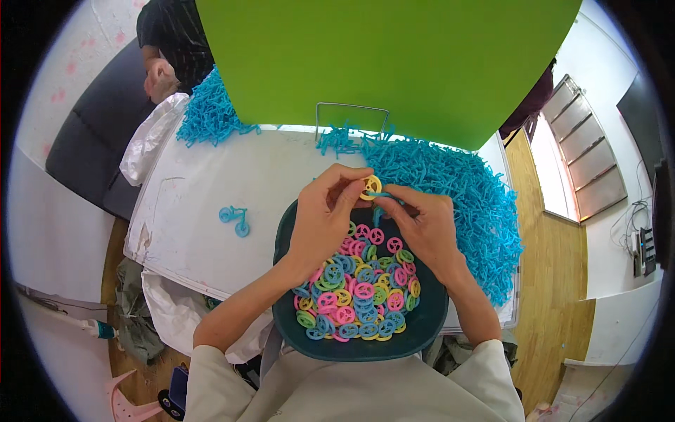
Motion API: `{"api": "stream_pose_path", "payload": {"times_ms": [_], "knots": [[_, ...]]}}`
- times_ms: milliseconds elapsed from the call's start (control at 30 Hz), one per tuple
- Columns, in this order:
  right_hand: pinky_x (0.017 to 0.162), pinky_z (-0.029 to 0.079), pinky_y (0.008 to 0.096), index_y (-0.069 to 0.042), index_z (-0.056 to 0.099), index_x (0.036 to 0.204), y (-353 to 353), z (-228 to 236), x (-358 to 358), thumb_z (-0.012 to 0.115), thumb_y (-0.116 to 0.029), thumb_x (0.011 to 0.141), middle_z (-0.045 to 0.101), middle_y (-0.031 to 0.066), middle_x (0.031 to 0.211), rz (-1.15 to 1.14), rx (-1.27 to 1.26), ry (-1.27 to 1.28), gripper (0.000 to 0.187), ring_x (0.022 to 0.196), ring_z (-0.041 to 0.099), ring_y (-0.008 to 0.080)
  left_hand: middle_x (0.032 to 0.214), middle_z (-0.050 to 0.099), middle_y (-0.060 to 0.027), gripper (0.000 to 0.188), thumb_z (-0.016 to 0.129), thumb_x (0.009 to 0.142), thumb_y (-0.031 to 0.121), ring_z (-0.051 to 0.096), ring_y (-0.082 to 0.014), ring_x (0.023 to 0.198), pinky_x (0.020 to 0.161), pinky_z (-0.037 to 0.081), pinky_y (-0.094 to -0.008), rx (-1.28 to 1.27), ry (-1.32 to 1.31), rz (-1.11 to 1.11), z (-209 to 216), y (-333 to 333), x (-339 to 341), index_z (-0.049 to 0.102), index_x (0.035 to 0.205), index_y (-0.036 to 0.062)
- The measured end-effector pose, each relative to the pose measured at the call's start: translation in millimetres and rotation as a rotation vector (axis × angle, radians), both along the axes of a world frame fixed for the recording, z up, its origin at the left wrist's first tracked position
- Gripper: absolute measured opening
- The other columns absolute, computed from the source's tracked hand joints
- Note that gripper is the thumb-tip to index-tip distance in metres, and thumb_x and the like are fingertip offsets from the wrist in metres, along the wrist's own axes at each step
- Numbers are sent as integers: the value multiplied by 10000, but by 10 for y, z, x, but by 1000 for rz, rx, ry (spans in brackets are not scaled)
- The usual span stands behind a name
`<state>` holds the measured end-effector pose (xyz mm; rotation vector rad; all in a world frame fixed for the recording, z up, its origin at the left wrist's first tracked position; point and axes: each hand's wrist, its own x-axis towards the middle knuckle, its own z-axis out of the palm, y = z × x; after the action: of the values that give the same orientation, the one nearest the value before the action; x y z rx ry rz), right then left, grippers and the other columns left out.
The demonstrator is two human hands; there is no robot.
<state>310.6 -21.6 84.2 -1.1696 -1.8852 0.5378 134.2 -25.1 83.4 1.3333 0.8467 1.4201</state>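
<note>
Pinched in the fingers of my left hand (323,211) is a small yellow toy wheel (370,184) with spokes. My right hand (425,221) grips a thin blue plastic toy bike frame (382,200), its end touching the wheel. Both hands are raised over the far side of a dark green basin (355,350) at my lap. Inside it lie many loose wheels (364,291) in pink, blue, yellow and green. To the left on the white table, a blue toy bicycle (235,220) with two wheels lies on its side.
A big heap of blue frames (467,204) covers the table's right side; another pile (211,109) lies far left. A green panel (387,63) stands at the back behind a wire stand (351,105). Another person's hand (160,79) shows far left, above a white sack (151,137).
</note>
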Motion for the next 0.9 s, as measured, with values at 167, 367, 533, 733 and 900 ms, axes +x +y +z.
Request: {"api": "stream_pose_path", "payload": {"times_ms": [167, 367, 533, 733, 900], "knots": [[459, 396, 288, -38, 729, 1038, 21, -73, 1, 706, -220, 903, 584, 105, 575, 27, -76, 81, 227, 481, 515, 111, 1048, 672, -137, 197, 537, 990, 35, 665, -163, 963, 851, 588, -293, -68, -7, -50, 33, 14, -24, 612, 1143, -62], [452, 369, 264, -18, 736, 1004, 21, -32, 24, 682, -202, 927, 591, 42, 573, 59, -262, 166, 207, 521, 469, 36, 1018, 688, -128, 198, 548, 983, 31, 677, -163, 939, 848, 590, -295, -58, 36, 4, 27, -10, 16, 635, 1137, -58], [452, 371, 238, -5, 745, 1007, -8, 8, -27, 674, -203, 932, 647, 33, 624, 78, -380, 331, 224, 542, 505, 21, 1010, 699, -126, 208, 566, 975, 35, 683, -156, 919, 816, 594, -288, -80, 47, 46, 11, -43, 33, 651, 1150, -39], [476, 417, 230, -7, 759, 967, 2, 27, 4, 712, -243, 890, 681, 59, 644, 38, -452, 228, 253, 560, 566, 37, 984, 712, -130, 213, 581, 966, 36, 695, -154, 891, 793, 590, -281, -49, 139, 72, 5, -95, 45, 647, 1151, -47], [520, 476, 238, -4, 759, 940, 10, 32, -5, 764, -257, 835, 700, 97, 662, -31, -345, 173, 274, 589, 639, 81, 974, 713, -133, 191, 585, 960, 30, 699, -157, 881, 787, 587, -277, -101, 122, 66, 17, -78, 25, 639, 1118, -62]]}}
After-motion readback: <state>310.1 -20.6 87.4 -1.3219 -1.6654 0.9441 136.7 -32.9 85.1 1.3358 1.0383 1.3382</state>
